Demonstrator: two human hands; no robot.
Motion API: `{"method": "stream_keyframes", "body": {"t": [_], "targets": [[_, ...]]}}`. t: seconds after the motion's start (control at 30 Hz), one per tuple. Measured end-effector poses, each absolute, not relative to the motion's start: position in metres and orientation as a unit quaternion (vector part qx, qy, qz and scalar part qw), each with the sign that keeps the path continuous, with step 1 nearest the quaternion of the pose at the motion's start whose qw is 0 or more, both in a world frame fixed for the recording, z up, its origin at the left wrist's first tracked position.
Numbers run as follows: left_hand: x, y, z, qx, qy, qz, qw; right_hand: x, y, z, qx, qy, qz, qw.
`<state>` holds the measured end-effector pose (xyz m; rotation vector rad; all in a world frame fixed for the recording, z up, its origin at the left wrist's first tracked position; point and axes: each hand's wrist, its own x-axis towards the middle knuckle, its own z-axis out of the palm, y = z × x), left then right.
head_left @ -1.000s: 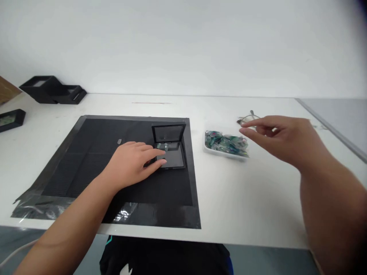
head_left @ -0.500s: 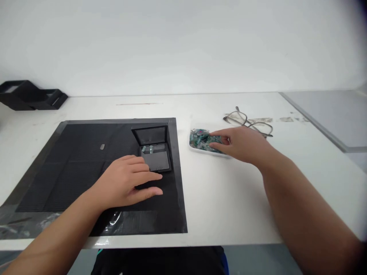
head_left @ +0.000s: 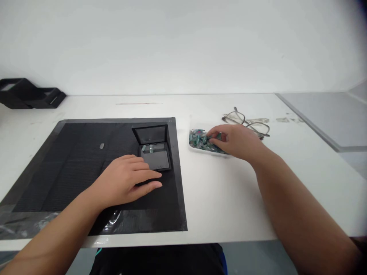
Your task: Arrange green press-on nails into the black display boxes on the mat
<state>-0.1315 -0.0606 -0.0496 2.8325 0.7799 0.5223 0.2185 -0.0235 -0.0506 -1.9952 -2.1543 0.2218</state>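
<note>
My left hand [head_left: 126,182] lies flat on a black mat [head_left: 71,168], fingers spread, its fingertips just short of a small black case [head_left: 155,152] that stands open with its lid up and a small greenish piece inside. My right hand [head_left: 235,141] reaches into a shallow white tray [head_left: 195,147] heaped with several small green pieces [head_left: 199,138]. The fingers are curled into the heap, pinching among the pieces; whether one is held is hidden.
A pair of glasses [head_left: 246,121] lies just behind the tray. A small pale piece [head_left: 101,146] rests on the mat. Black boxes [head_left: 28,93] stand at the far left by the wall. A grey panel [head_left: 323,114] lies at the right.
My right hand came down from above the glasses into the tray, and its fingers have curled among the green pieces. My left hand slid back a little from the open case.
</note>
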Motion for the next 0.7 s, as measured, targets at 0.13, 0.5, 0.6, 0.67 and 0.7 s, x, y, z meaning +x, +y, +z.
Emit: {"method": "stream_keyframes", "body": {"t": [0.13, 0.5, 0.6, 0.67, 0.7], "targets": [[-0.132, -0.06, -0.051, 0.947, 0.264, 0.163, 0.082, 0.218, -0.024, -0.049, -0.673, -0.73, 0.076, 0.096], [-0.131, -0.058, -0.051, 0.946, 0.271, 0.152, 0.088, 0.224, -0.028, -0.05, -0.631, -0.75, 0.113, 0.164], [-0.132, -0.059, -0.051, 0.947, 0.27, 0.151, 0.084, 0.227, -0.032, -0.047, -0.629, -0.741, 0.132, 0.193], [-0.132, -0.059, -0.051, 0.948, 0.27, 0.149, 0.082, 0.228, -0.034, -0.046, -0.63, -0.723, 0.164, 0.229], [-0.132, -0.06, -0.051, 0.948, 0.27, 0.148, 0.082, 0.229, -0.034, -0.046, -0.63, -0.712, 0.182, 0.249]]}}
